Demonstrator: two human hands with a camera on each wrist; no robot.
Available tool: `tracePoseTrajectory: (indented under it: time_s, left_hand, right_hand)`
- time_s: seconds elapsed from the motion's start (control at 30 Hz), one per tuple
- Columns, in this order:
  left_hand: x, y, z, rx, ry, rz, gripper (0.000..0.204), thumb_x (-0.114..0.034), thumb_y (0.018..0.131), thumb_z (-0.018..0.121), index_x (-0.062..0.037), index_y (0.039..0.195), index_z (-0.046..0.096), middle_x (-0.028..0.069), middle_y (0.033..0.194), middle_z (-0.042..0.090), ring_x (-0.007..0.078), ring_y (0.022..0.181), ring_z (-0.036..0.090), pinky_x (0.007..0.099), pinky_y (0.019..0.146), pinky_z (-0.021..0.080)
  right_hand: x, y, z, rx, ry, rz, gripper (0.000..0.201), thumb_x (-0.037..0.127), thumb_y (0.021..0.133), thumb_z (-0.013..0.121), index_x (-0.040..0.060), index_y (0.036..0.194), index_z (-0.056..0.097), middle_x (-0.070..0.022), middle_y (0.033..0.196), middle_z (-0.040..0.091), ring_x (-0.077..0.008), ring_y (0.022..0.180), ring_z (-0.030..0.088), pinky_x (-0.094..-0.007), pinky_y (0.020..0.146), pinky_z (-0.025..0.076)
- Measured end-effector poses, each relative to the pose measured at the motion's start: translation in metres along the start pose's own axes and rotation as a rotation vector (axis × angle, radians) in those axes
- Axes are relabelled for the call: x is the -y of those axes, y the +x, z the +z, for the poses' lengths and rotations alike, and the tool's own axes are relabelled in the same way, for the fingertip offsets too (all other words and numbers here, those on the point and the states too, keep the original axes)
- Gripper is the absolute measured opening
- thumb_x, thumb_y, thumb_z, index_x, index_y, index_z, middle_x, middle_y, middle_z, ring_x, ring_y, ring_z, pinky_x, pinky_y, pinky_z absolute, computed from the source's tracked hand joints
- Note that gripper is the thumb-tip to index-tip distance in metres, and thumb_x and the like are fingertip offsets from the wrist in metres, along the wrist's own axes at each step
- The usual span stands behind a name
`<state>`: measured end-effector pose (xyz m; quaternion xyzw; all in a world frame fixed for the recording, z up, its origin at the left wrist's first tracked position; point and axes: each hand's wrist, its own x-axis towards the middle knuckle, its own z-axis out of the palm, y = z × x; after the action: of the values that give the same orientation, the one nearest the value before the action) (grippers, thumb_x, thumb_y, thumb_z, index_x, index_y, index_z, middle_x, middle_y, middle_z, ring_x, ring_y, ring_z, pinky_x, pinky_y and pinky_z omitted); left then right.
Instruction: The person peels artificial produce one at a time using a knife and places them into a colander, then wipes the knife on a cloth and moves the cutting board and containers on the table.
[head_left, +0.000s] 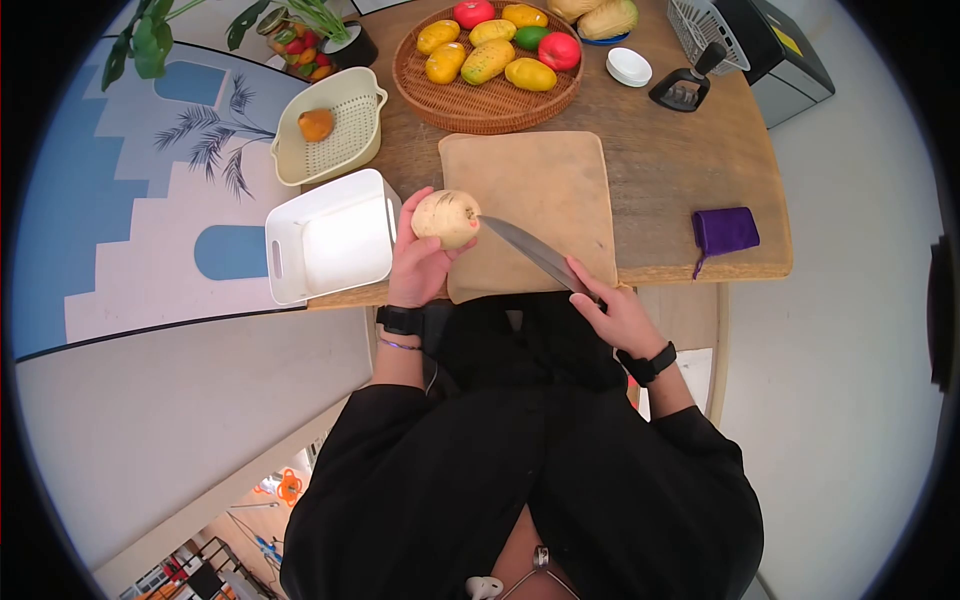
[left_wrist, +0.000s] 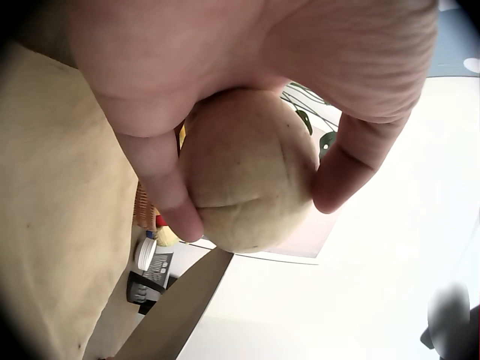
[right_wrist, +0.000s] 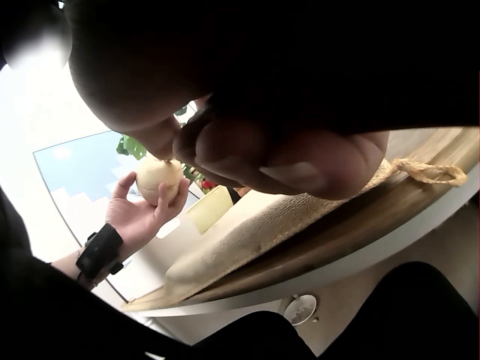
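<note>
My left hand [head_left: 420,270] holds a pale, round root vegetable [head_left: 444,218] above the left edge of the tan cutting mat [head_left: 535,190]. In the left wrist view, shallow crease lines run across the root vegetable [left_wrist: 247,172], and the thumb and a finger press its opposite sides. My right hand [head_left: 622,318] grips a kitchen knife [head_left: 530,250] at the mat's front right corner. The blade slants up and left, its tip at the vegetable's right end. Most of the knife handle is hidden in the fingers.
Left of the mat stand a white bin [head_left: 340,240] and a cream colander [head_left: 350,140] with an orange-brown item [head_left: 316,125]. Behind is a wicker tray [head_left: 440,105] of fruit. A black-handled tool [head_left: 685,90], white dish [head_left: 628,67] and purple pouch [head_left: 725,232] lie right.
</note>
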<state>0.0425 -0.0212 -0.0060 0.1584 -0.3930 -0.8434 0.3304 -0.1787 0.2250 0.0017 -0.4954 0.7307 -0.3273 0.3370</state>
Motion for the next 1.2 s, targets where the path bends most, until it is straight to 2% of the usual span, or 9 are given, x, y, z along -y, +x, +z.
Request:
tracePoseTrajectory:
  time_s: [0.13,0.3,0.53,0.63,0.7,0.93,1.0,1.1,1.2]
  left_hand:
    - [0.000,0.002,-0.017,0.016,0.018,-0.027,0.062,-0.027,0.096,0.068,-0.0098,0.148,0.040,0.0128,0.140,0.054,0.0299,0.123,0.062,0.0456,0.091,0.060]
    - [0.015,0.007,-0.035,-0.033,0.138,-0.092,0.060,-0.052,0.103,0.053,-0.0099,0.145,0.046,0.0114,0.124,0.064,0.0261,0.103,0.068,0.0359,0.076,0.058]
    - [0.017,0.011,-0.010,-0.215,0.015,-0.069,0.048,-0.035,0.104,0.054,-0.0104,0.144,0.044,0.0125,0.132,0.058,0.0270,0.116,0.064,0.0452,0.087,0.060]
    - [0.010,0.008,-0.003,-0.165,-0.082,-0.088,0.053,-0.032,0.101,0.056,-0.0133,0.149,0.041,0.0148,0.137,0.056,0.0314,0.124,0.060,0.0501,0.093,0.058]
    - [0.009,0.007,-0.010,0.047,-0.229,-0.133,0.060,-0.032,0.098,0.059,-0.0157,0.152,0.038,0.0161,0.140,0.055,0.0343,0.124,0.060,0.0494,0.092,0.058]
    - [0.016,0.006,-0.028,0.032,-0.221,-0.207,0.060,-0.045,0.101,0.057,-0.0153,0.151,0.041,0.0147,0.139,0.058,0.0323,0.114,0.065,0.0431,0.080,0.061]
    - [0.019,0.006,-0.021,-0.222,-0.320,-0.259,0.060,-0.049,0.102,0.055,-0.0145,0.149,0.043,0.0121,0.132,0.061,0.0255,0.098,0.068,0.0362,0.068,0.058]
    - [0.022,0.004,-0.019,-0.056,-0.347,-0.126,0.059,-0.050,0.102,0.055,-0.0152,0.148,0.045,0.0099,0.126,0.064,0.0194,0.078,0.064,0.0306,0.057,0.052]
    - [0.024,0.000,-0.013,-0.086,-0.274,-0.082,0.059,-0.050,0.102,0.055,-0.0128,0.147,0.046,0.0110,0.121,0.065,0.0183,0.067,0.057,0.0289,0.050,0.045]
  right_hand:
    - [-0.001,-0.002,-0.003,-0.002,-0.110,-0.022,0.059,0.040,0.100,0.063,0.0325,0.156,0.044,-0.0198,0.086,0.071,-0.0418,0.076,0.068,-0.0441,0.070,0.055]
    - [0.002,-0.003,0.002,-0.062,-0.280,-0.038,0.060,0.042,0.099,0.064,0.0320,0.155,0.045,-0.0169,0.072,0.067,-0.0389,0.065,0.066,-0.0442,0.062,0.053]
    - [0.001,-0.005,0.008,-0.137,-0.362,-0.079,0.061,0.044,0.099,0.065,0.0325,0.156,0.045,-0.0140,0.063,0.063,-0.0352,0.058,0.065,-0.0435,0.057,0.052]
    - [-0.005,-0.004,0.010,-0.139,-0.374,-0.078,0.062,0.044,0.099,0.064,0.0325,0.156,0.044,-0.0148,0.062,0.063,-0.0359,0.058,0.065,-0.0439,0.056,0.051]
    - [-0.006,-0.003,0.011,-0.145,-0.373,-0.081,0.062,0.044,0.099,0.064,0.0325,0.156,0.044,-0.0150,0.062,0.063,-0.0361,0.057,0.065,-0.0441,0.056,0.051]
    - [-0.003,-0.003,0.009,-0.142,-0.362,-0.089,0.063,0.045,0.099,0.065,0.0325,0.156,0.044,-0.0148,0.062,0.062,-0.0360,0.057,0.064,-0.0435,0.055,0.051]
    - [-0.002,-0.002,0.010,-0.146,-0.372,-0.103,0.063,0.045,0.099,0.065,0.0325,0.156,0.044,-0.0146,0.061,0.062,-0.0358,0.056,0.064,-0.0432,0.055,0.051]
    - [0.000,-0.002,0.012,-0.152,-0.379,-0.107,0.063,0.045,0.099,0.065,0.0323,0.157,0.044,-0.0146,0.061,0.061,-0.0356,0.056,0.064,-0.0429,0.055,0.051]
    - [-0.003,-0.002,0.012,-0.160,-0.361,-0.103,0.063,0.044,0.099,0.065,0.0322,0.157,0.044,-0.0148,0.060,0.061,-0.0356,0.055,0.063,-0.0430,0.055,0.050]
